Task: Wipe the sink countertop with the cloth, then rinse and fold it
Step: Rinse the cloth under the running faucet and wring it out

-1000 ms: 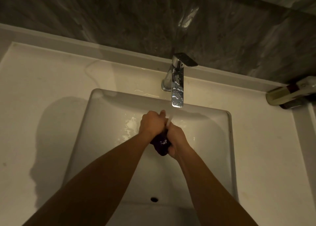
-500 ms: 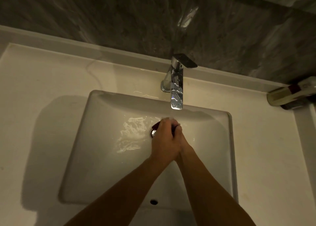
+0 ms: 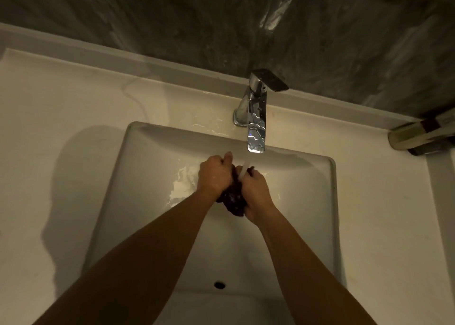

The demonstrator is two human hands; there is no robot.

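Note:
A dark purple cloth [image 3: 234, 200] is bunched between both my hands over the white sink basin [image 3: 138, 177]. My left hand [image 3: 214, 175] grips its left side and my right hand [image 3: 256, 191] grips its right side, with a wad hanging below them. Water runs in a thin stream from the chrome faucet [image 3: 256, 125] onto the cloth between my hands. The pale countertop [image 3: 61, 108] surrounds the basin. Most of the cloth is hidden inside my fists.
A grey marbled wall [image 3: 197, 24] rises behind the counter. At the right edge a cream bottle or tube [image 3: 418, 135] lies on its side by the wall. An overflow hole [image 3: 219, 284] shows in the basin's near wall. Water pools in the basin left of my hands.
Half a second ago my hands were pressed together under the spout with the cloth mostly hidden. They have since pulled slightly apart and back, and the cloth wad shows below them again.

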